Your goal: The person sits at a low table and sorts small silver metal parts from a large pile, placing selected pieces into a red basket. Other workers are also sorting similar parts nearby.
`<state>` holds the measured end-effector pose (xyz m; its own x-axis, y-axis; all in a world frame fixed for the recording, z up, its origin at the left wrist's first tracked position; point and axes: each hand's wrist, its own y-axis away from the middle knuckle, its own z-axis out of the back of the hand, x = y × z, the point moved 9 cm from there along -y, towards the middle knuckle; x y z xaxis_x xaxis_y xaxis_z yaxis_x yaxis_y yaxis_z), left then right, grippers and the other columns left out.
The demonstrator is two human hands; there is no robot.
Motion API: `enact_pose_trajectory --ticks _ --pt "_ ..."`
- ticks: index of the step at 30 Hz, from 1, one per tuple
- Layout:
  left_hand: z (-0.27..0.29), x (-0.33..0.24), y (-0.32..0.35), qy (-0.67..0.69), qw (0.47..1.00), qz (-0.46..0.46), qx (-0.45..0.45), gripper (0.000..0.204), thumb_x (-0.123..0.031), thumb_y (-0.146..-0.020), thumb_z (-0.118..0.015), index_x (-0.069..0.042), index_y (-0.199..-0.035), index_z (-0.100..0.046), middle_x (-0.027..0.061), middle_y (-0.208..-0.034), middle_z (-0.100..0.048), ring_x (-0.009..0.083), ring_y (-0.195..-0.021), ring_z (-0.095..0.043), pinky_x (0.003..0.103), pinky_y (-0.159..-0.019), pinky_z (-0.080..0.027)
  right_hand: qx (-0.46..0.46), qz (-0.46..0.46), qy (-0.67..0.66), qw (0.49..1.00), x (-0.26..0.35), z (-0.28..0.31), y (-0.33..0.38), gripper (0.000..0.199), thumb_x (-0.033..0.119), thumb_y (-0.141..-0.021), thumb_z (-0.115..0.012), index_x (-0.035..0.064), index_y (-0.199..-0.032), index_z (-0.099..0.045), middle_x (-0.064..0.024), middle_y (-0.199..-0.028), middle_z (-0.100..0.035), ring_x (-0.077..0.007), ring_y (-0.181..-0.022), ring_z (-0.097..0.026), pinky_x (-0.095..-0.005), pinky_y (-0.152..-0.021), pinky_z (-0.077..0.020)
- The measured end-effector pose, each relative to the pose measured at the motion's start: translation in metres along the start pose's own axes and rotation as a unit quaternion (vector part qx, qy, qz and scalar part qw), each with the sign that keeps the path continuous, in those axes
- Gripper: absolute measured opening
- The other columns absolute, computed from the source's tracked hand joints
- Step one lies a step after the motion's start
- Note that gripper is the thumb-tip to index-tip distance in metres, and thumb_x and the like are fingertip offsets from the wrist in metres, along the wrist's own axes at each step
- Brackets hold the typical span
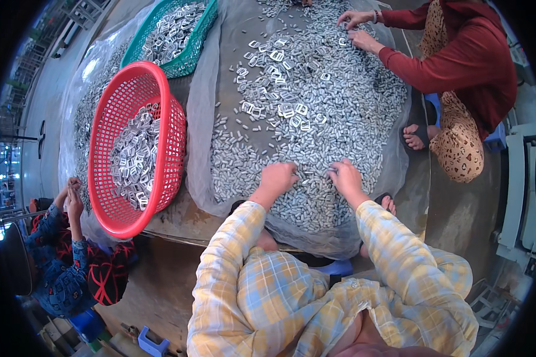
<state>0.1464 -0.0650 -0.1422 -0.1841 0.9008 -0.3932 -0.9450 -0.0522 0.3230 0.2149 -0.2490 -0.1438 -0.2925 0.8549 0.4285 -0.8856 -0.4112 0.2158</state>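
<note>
A wide heap of small grey metal cylinders is spread over clear plastic sheeting in front of me. My left hand rests at the near part of the heap, fingers curled inward; whatever lies between the fingertips is hidden. Just to its right, my right hand is closed in a pinch over the cylinders, with what looks like a small grey metal piece at the fingertips. Beyond both hands, flat silvery metal buckles with cut-out windows lie scattered on top of the cylinders.
A red perforated basket of buckles stands left, with a green basket of buckles behind it. Clear plastic sheeting edges the heap. A co-worker in a red sleeve reaches in from the right; another person's hands are at far left.
</note>
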Motion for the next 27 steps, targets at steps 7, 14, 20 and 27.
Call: enact_pose_trajectory --ticks 7,14,20,27 --pt "0.021 0.011 0.002 0.006 1.000 0.003 -0.021 0.027 -0.034 -0.071 -0.072 -0.019 -0.093 -0.069 0.0078 -0.087 -0.068 0.0264 -0.080 -0.066 0.039 -0.068 -0.052 -0.056 -0.019 -0.170 0.984 -0.028 0.021 -0.006 0.040 0.034 -0.072 -0.076 0.0001 -0.063 -0.057 -0.0141 -0.073 -0.054 -0.0320 -0.066 -0.055 -0.0401 -0.062 -0.0428" --pt "-0.006 -0.021 -0.007 0.082 0.989 -0.098 -0.077 0.017 -0.027 -0.075 -0.070 -0.016 -0.088 -0.070 0.0086 -0.084 -0.068 0.0242 -0.074 -0.064 0.036 -0.067 -0.051 -0.076 0.005 -0.242 0.967 -0.023 0.012 -0.002 0.055 0.042 -0.071 -0.077 -0.0007 -0.052 -0.049 -0.0094 -0.054 -0.043 -0.0212 -0.054 -0.043 -0.0348 -0.053 -0.0364" --pt "-0.007 0.019 -0.005 0.497 0.866 -0.048 -0.024 0.016 -0.015 -0.079 -0.072 0.000 -0.079 -0.067 0.0002 -0.074 -0.064 0.0069 -0.071 -0.055 0.025 -0.067 -0.046 0.017 -0.170 -0.323 0.931 -0.048 -0.016 0.002 0.048 0.032 -0.075 -0.077 0.0048 -0.051 -0.046 0.0008 -0.048 -0.044 -0.0080 -0.040 -0.040 -0.0266 -0.038 -0.0310" --pt "-0.014 0.034 0.012 0.635 0.772 0.009 0.006 0.011 -0.015 -0.081 -0.068 -0.005 -0.086 -0.066 0.0043 -0.080 -0.065 0.0106 -0.072 -0.058 0.023 -0.062 -0.044 0.024 -0.085 -0.326 0.941 -0.029 -0.027 0.010 0.032 0.023 -0.070 -0.077 0.0035 -0.067 -0.051 -0.0065 -0.052 -0.052 -0.0182 -0.040 -0.052 -0.0321 -0.042 -0.0406"
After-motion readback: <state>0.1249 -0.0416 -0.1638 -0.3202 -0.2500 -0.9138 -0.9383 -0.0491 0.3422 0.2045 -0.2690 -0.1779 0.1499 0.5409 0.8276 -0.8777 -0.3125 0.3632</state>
